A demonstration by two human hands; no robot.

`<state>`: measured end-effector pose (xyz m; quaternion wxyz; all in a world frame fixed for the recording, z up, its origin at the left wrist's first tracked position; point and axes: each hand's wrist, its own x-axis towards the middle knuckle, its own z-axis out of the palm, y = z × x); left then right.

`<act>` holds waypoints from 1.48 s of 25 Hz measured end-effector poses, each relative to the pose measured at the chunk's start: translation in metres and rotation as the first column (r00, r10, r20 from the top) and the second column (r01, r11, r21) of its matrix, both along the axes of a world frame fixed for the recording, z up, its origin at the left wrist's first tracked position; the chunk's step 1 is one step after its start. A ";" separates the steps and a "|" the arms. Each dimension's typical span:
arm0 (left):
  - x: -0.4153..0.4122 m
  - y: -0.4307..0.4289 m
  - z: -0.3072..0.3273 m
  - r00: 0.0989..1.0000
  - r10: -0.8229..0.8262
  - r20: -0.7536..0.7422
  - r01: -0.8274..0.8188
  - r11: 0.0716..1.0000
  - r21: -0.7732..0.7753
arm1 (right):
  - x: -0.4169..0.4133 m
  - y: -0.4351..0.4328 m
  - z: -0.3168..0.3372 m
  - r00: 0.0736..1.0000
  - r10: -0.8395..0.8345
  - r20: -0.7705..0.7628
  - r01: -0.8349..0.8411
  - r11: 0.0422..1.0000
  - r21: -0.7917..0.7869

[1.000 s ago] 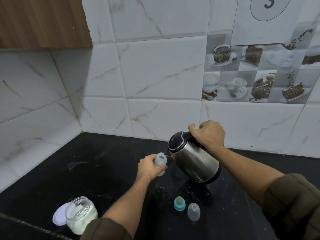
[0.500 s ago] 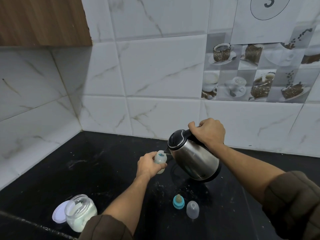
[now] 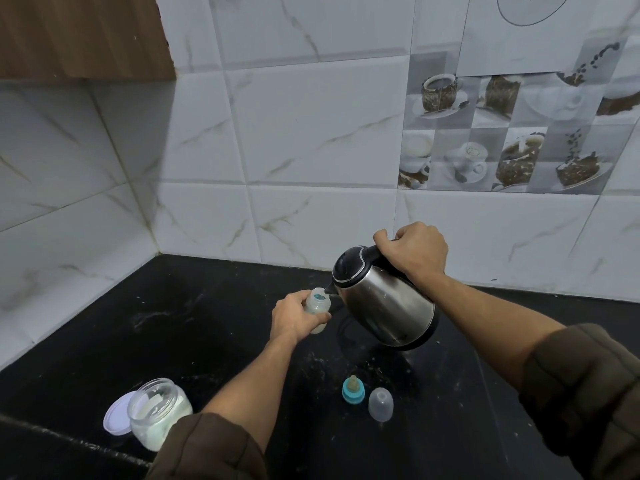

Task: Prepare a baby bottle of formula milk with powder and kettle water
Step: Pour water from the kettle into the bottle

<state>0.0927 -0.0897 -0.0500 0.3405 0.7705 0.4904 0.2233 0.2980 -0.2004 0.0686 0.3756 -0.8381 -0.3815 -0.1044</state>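
Note:
My left hand [image 3: 294, 318] grips a small translucent baby bottle [image 3: 318, 308], open at the top, above the black counter [image 3: 173, 327]. My right hand [image 3: 414, 252] holds the black handle of a steel kettle [image 3: 384, 301], tilted left so its spout sits at the bottle's mouth. Near the front lie the teal teat ring [image 3: 353, 391] and the clear bottle cap [image 3: 380, 403]. An open glass jar of white powder [image 3: 159, 412] stands at the front left with its white lid [image 3: 116, 414] beside it.
White marble tiles cover the back and left walls, meeting in a corner at the left. A wooden cabinet [image 3: 83, 32] hangs at the top left. White specks are scattered over the counter around the teat ring.
The kettle and bottle stay together with the spout at the bottle's mouth. The view has shifted slightly; neither hand has changed its grip.

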 end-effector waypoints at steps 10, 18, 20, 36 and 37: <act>0.002 0.002 0.002 0.999 0.031 0.026 -0.031 0.999 0.013 | -0.003 -0.002 0.005 1.000 -0.005 -0.001 0.005 1.000 0.010; 0.000 0.004 0.003 0.998 0.038 0.040 -0.038 0.999 0.001 | -0.004 0.002 0.005 1.000 0.003 0.003 -0.003 1.000 0.016; 0.000 0.004 0.003 0.999 0.039 0.038 -0.039 0.999 0.000 | -0.004 0.002 0.004 1.000 0.003 0.004 -0.003 1.000 0.018; 0.000 0.006 0.006 0.999 0.028 0.044 -0.028 1.000 0.004 | -0.003 0.004 0.007 1.000 0.015 0.009 -0.016 0.999 0.029; 0.000 0.005 0.006 0.999 0.027 0.043 -0.027 1.000 0.002 | -0.004 0.004 0.007 1.000 0.017 0.011 -0.017 0.999 0.031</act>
